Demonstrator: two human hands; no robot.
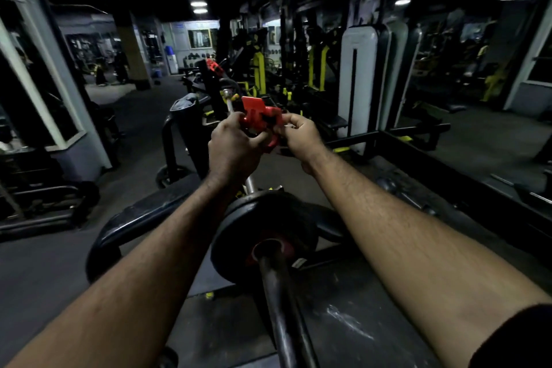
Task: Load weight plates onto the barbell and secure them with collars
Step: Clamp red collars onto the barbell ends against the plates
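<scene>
Frame centre: left hand (231,145) and right hand (298,136) both grip red plastic clamp collar (263,122); unlatched, it could slip, freeing black round weight plate (263,236).

The clamp (260,121) held in the fingers (255,140) looks like smooth, shiny red plastic. Below the fingers, the round weight (239,236) is dull black, maybe rubber. The bar (280,302) is dark, smooth metal. The floor (358,329) looks scuffed.

A weight plate (263,233) sits on the barbell (280,308), which runs away from the viewer. Above and beyond the plate, both hands hold a collar (260,119), left hand (233,146) left of it, right hand (298,134) right
</scene>
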